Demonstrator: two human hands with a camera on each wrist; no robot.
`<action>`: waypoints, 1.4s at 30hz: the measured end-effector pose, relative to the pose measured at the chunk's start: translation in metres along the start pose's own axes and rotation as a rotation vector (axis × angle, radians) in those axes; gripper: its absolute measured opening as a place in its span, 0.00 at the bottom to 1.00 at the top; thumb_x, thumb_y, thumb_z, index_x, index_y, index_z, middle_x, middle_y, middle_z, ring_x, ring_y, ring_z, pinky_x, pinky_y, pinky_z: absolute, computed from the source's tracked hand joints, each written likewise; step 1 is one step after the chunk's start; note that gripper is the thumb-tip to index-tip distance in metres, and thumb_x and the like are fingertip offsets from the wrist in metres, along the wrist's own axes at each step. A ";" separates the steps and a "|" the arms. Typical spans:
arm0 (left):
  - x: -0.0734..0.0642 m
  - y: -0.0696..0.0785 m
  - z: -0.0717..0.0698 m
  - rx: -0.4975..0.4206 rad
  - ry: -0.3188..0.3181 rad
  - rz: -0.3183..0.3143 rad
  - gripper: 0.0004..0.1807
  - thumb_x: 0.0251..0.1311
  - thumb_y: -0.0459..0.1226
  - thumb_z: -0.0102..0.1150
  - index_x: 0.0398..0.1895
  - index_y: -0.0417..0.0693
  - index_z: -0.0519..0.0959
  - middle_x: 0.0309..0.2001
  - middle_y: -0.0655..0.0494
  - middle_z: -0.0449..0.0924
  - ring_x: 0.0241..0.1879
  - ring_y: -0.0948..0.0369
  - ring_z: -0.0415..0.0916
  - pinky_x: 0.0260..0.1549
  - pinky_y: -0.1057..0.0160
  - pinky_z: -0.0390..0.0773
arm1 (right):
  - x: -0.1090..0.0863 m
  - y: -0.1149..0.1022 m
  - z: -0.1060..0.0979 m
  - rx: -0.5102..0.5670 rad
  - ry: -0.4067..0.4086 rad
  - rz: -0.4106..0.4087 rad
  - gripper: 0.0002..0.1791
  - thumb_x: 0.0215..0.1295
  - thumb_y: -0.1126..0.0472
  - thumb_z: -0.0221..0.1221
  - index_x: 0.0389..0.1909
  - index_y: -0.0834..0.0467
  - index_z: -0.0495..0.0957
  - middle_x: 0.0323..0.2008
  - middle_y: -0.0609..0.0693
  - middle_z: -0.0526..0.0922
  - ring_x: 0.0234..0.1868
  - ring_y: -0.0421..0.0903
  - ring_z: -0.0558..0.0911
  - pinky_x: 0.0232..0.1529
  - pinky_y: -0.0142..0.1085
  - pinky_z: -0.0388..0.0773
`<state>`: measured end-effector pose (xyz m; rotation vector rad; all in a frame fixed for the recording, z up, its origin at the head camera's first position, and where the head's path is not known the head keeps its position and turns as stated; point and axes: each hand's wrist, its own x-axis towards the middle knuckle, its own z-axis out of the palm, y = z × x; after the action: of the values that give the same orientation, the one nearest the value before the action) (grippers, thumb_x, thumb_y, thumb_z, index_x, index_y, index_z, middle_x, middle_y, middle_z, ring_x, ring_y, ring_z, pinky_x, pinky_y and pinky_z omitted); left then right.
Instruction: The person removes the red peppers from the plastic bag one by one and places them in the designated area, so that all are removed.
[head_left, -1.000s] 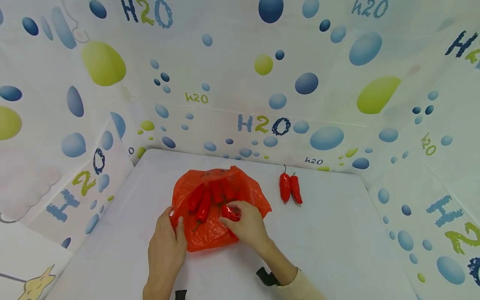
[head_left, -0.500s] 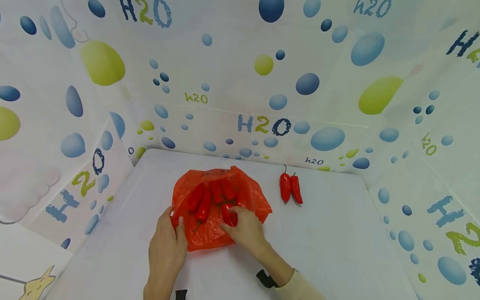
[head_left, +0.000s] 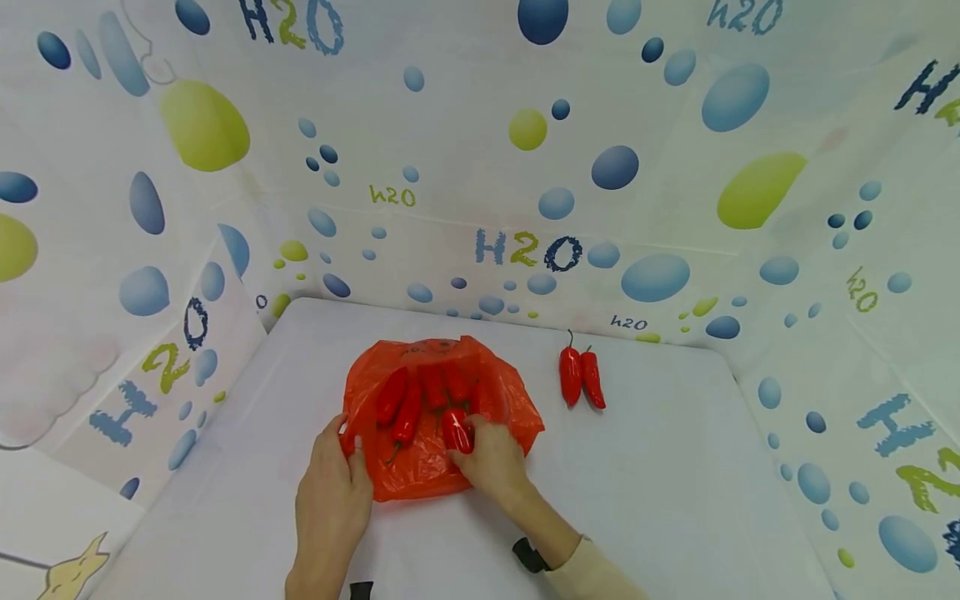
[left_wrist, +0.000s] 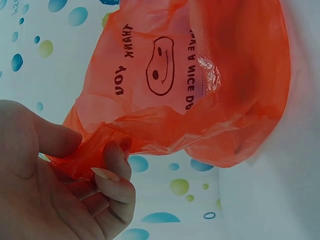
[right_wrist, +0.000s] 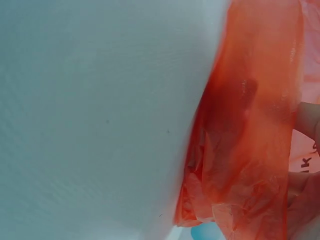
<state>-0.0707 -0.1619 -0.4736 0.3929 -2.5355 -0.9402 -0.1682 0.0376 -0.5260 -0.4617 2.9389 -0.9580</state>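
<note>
A thin red plastic bag [head_left: 420, 483] lies on the table with its mouth toward me and several red chili peppers inside. My left hand [head_left: 332, 500] grips the bag's left rim; in the left wrist view its thumb and curled fingers pinch the gathered plastic. In the bag's mouth lies one glossy red chili pepper [head_left: 456, 430]. My right hand [head_left: 495, 462] reaches over the bag's right rim, fingertips at that pepper's right side and lower end. Through the right wrist view, its thumb and a finger [right_wrist: 306, 120] show spread apart behind the bag's edge, the rest out of frame.
Two red chili peppers, a fuller one [head_left: 570, 377] and a slimmer one [head_left: 592, 380], lie side by side on the white table [head_left: 675, 467] right of the bag. Walls patterned with blue and green dots enclose the back and both sides.
My right hand has drawn back slightly rightward from the chili pepper it held, which now rests in the bag's mouth, more exposed. The left hand stays at the rim.
</note>
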 end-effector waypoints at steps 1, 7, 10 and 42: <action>0.000 0.000 0.000 0.001 -0.002 0.000 0.25 0.77 0.34 0.49 0.72 0.33 0.65 0.55 0.35 0.77 0.42 0.42 0.81 0.39 0.38 0.83 | 0.000 0.001 0.001 -0.006 -0.001 -0.002 0.29 0.57 0.52 0.78 0.55 0.61 0.81 0.40 0.50 0.88 0.38 0.45 0.85 0.37 0.42 0.88; -0.003 0.000 -0.003 0.004 -0.015 -0.029 0.25 0.78 0.35 0.48 0.73 0.34 0.65 0.58 0.35 0.76 0.44 0.41 0.81 0.43 0.37 0.82 | -0.002 0.003 0.007 -0.047 -0.014 -0.013 0.33 0.53 0.52 0.80 0.56 0.62 0.80 0.39 0.51 0.88 0.38 0.45 0.85 0.37 0.43 0.88; -0.004 -0.001 -0.003 0.003 -0.014 -0.029 0.25 0.78 0.35 0.48 0.73 0.34 0.65 0.57 0.36 0.76 0.44 0.41 0.81 0.42 0.37 0.82 | -0.004 0.005 0.008 -0.025 -0.034 -0.017 0.29 0.54 0.54 0.79 0.52 0.62 0.81 0.36 0.49 0.87 0.36 0.44 0.84 0.37 0.40 0.87; -0.007 0.004 -0.005 0.008 -0.042 -0.055 0.25 0.79 0.36 0.46 0.74 0.35 0.64 0.59 0.36 0.75 0.44 0.41 0.80 0.43 0.37 0.81 | -0.020 -0.004 -0.018 0.162 -0.020 -0.006 0.24 0.60 0.61 0.75 0.56 0.64 0.83 0.35 0.51 0.89 0.35 0.44 0.84 0.31 0.31 0.84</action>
<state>-0.0628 -0.1592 -0.4693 0.4524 -2.5788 -0.9687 -0.1500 0.0504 -0.5102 -0.4701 2.8138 -1.1734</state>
